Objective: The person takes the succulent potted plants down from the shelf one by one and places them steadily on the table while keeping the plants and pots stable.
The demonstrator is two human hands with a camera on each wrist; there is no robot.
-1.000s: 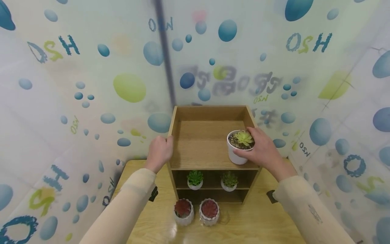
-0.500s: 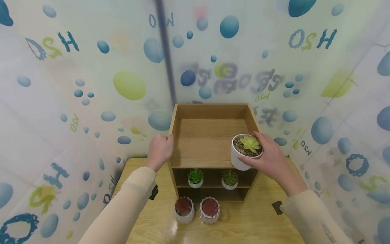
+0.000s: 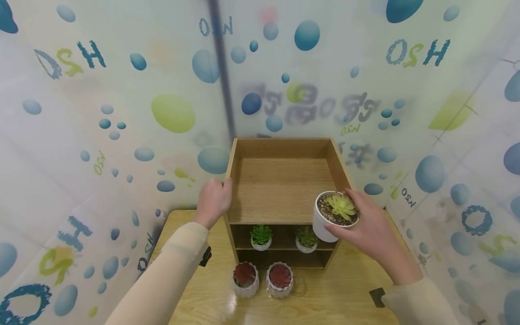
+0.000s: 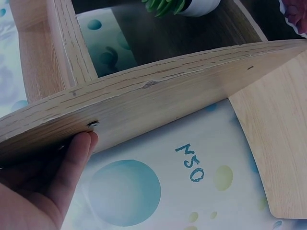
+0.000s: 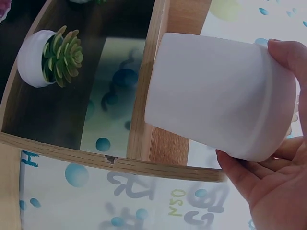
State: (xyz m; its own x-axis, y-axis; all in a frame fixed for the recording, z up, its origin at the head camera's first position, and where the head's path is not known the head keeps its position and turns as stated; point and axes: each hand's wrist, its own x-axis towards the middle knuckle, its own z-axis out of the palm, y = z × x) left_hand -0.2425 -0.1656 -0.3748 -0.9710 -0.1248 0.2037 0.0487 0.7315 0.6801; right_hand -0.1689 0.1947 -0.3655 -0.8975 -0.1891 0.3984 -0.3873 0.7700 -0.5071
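My right hand pinches the white tapered pot near its rim, likely sparing the yellow-green succulent; left hand grips the brown wooden shelf by its left edge, probably steadying.

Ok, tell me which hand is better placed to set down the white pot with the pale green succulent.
Right, I'd judge: the right hand grips the white pot near its rim, while the left hand is across the shelf unit, holding its left side, well away from the pot.

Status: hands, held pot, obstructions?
Left hand touching shelf. Right hand gripping white pot, yellow-green succulent inside. Shelf close by, possible snag.
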